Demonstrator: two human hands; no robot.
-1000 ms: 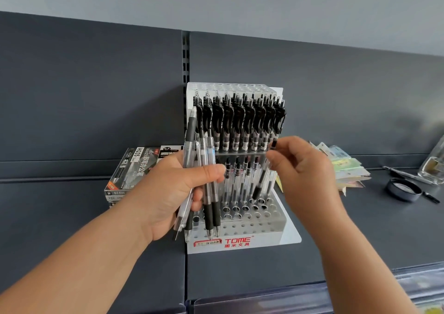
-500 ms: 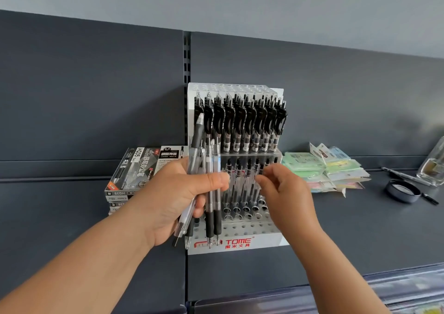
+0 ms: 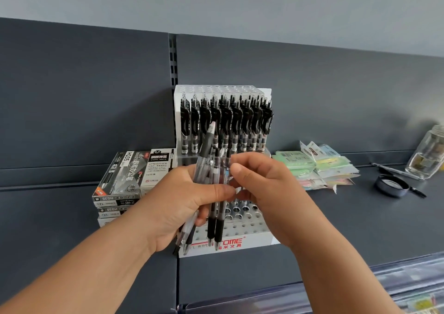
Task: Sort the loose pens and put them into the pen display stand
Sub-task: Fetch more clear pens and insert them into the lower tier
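A white stepped pen display stand [image 3: 242,233] sits on the dark shelf, its back tier packed with black-clipped pens [image 3: 228,121]; empty holes show in the front rows. My left hand [image 3: 177,205] grips a bunch of several clear pens with black grips [image 3: 213,222] in front of the stand, tips down except one with its tip up. My right hand [image 3: 262,189] pinches one pen of that bunch near its upper end, fingers curled against my left thumb.
Stacked pen boxes [image 3: 120,184] lie left of the stand. To the right lie pastel sticky-note packs [image 3: 319,167], a round dark lid [image 3: 391,185], a loose pen [image 3: 394,171] and a glass jar [image 3: 427,156]. A clear shelf-edge strip [image 3: 360,289] runs at the front.
My right hand came down from the stand's upper tier and moved left to the bunch in my left hand, now pinching one pen there. The left hand shifted slightly right.
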